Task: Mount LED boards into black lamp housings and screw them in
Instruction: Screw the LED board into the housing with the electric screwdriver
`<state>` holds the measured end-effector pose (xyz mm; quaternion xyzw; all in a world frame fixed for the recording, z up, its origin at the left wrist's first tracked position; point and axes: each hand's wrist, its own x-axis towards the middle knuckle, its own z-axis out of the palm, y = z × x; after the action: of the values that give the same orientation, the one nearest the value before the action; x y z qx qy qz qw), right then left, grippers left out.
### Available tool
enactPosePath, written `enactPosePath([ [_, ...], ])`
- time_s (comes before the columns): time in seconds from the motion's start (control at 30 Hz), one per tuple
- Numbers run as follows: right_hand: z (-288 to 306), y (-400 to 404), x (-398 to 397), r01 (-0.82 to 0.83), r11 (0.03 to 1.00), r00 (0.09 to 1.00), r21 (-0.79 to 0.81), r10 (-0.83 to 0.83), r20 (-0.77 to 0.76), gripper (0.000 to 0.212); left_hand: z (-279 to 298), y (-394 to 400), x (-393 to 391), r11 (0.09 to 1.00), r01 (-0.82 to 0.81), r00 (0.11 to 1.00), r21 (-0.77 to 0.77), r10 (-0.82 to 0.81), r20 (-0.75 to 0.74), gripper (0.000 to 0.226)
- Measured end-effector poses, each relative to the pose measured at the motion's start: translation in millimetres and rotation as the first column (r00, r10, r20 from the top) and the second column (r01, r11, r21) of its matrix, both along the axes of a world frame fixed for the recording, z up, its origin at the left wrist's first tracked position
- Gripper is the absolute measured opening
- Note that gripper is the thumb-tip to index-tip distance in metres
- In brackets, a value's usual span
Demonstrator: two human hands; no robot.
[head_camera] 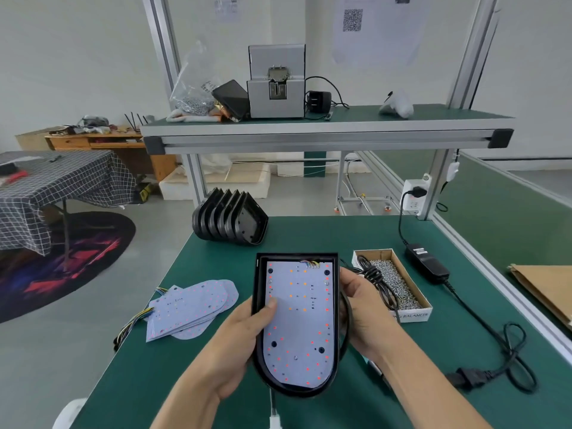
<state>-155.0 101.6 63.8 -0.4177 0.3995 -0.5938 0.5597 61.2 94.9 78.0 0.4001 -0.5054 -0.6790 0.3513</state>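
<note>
A black lamp housing is held above the green table with a white LED board lying inside it, wires at its top edge. My left hand grips the housing's left side, thumb pressing on the board. My right hand holds the right side, fingers curled round the rim. A fanned pile of spare LED boards lies to the left. A row of empty black housings stands at the table's far edge.
A cardboard box of screws with a coiled black cable on it sits to the right. A black power adapter and its cord trail to the right front. An overhead shelf carries a grey screw feeder.
</note>
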Motion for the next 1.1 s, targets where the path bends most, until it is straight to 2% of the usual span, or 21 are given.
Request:
enactPosePath([
  [0.07, -0.2, 1.4, -2.8, -0.05, 0.999, 0.999, -0.014, 0.049, -0.005, 0.053, 4.4, 1.1, 0.4, 0.996, 0.055, 0.995, -0.077, -0.049, 0.082, 0.029],
  [0.13, 0.2, 5.2, -6.7, -0.104, 0.995, 0.995, 0.005, 0.104, -0.007, 0.046, 9.8, 2.2, -0.7, 0.983, 0.097, 0.984, -0.154, -0.071, 0.165, 0.028],
  [0.23, -0.5, 13.8, -14.1, -0.171, 0.983, 0.984, 0.07, 0.167, 0.068, 0.034, 14.8, 5.6, -2.8, 0.96, 0.096, 0.953, -0.265, -0.012, 0.302, 0.03],
  [0.3, 1.1, 22.4, -16.2, -0.155, 0.981, 0.98, 0.118, 0.137, 0.144, 0.033, 18.6, 9.1, -7.3, 0.928, 0.089, 0.896, -0.362, 0.084, 0.436, 0.028],
  [0.4, 0.7, 37.9, -15.7, 0.009, 0.977, 0.96, 0.212, -0.068, 0.272, 0.039, 33.2, 18.9, -23.6, 0.852, 0.164, 0.762, -0.497, 0.211, 0.613, 0.024],
  [0.47, 7.7, 54.6, -16.5, 0.107, 0.972, 0.929, 0.209, -0.173, 0.328, 0.06, 44.0, 25.7, -40.1, 0.818, 0.216, 0.712, -0.533, 0.242, 0.659, 0.03],
  [0.53, 13.0, 71.3, -21.1, 0.222, 0.967, 0.938, 0.127, -0.247, 0.241, 0.072, 54.6, 31.7, -57.5, 0.78, 0.268, 0.65, -0.565, 0.287, 0.704, 0.03],
  [0.6, 21.7, 88.0, -29.9, 0.378, 0.924, 0.922, 0.057, -0.381, 0.073, 0.06, 62.7, 39.9, -77.7, 0.736, 0.339, 0.612, -0.586, 0.3, 0.732, 0.027],
  [0.67, 33.6, 103.0, -44.4, 0.54, 0.841, 0.839, 0.039, -0.541, 0.061, 0.044, 71.4, 50.4, -103.9, 0.69, 0.431, 0.648, -0.581, 0.211, 0.732, 0.02],
  [0.73, 46.9, 120.9, -64.6, 0.649, 0.758, 0.753, 0.056, -0.651, 0.092, 0.042, 82.3, 62.5, -127.5, 0.684, 0.455, 0.737, -0.569, 0.07, 0.673, 0.01],
  [0.8, 60.8, 145.1, -89.1, 0.734, 0.677, 0.673, 0.042, -0.735, 0.084, 0.039, 91.8, 68.1, -148.3, 0.699, 0.448, 0.825, -0.557, -0.084, 0.559, 0.04],
  [0.83, 66.1, 159.2, -103.6, 0.768, 0.639, 0.635, 0.037, -0.768, 0.087, 0.041, 97.4, 69.3, -162.9, 0.7, 0.459, 0.84, -0.547, -0.141, 0.524, 0.051],
  [0.9, 74.2, 189.4, -133.4, 0.837, 0.546, 0.54, 0.046, -0.836, 0.096, 0.051, 102.5, 73.5, -195.7, 0.706, 0.522, 0.817, -0.478, -0.253, 0.518, 0.059],
  [0.97, 79.1, 221.7, -161.7, 0.884, 0.463, 0.454, 0.063, -0.883, 0.118, 0.052, 98.9, 74.2, -231.0, 0.736, 0.603, 0.749, -0.307, -0.391, 0.535, 0.075],
  [1.0, 79.1, 237.6, -176.2, 0.904, 0.422, 0.412, 0.067, -0.903, 0.123, 0.05, 94.1, 77.9, -245.3, 0.722, 0.647, 0.713, -0.244, -0.46, 0.53, 0.074],
  [1.1, 71.2, 284.9, -218.3, 0.939, 0.33, 0.314, 0.091, -0.936, 0.158, 0.041, 73.0, 99.0, -281.2, 0.495, 0.801, 0.594, -0.337, -0.584, 0.554, 0.037],
])
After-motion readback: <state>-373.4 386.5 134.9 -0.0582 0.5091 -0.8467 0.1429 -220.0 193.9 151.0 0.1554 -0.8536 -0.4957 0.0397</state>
